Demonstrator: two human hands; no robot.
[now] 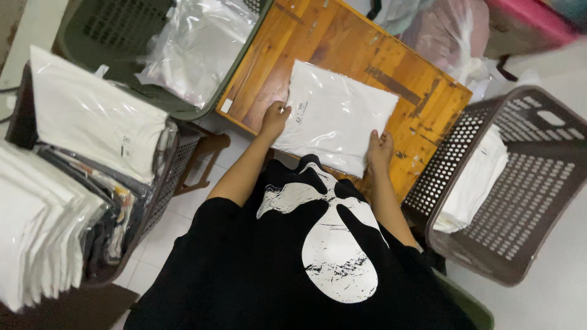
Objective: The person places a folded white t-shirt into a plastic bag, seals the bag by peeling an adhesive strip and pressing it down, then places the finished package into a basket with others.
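A folded white garment in a clear plastic bag [335,115] lies flat on a small wooden table [379,58]. My left hand [274,118] rests on the bag's near left corner, fingers curled over its edge. My right hand [380,148] presses on the near right corner. Both hands touch the bag; it stays on the tabletop. My black shirt with a white print fills the lower middle of the view.
A brown perforated basket [526,201] with folded white cloth stands at the right. A green basket [122,36] with clear bags sits at the upper left. Stacks of bagged white garments [92,116] fill a basket at the left. Bagged items lie behind the table.
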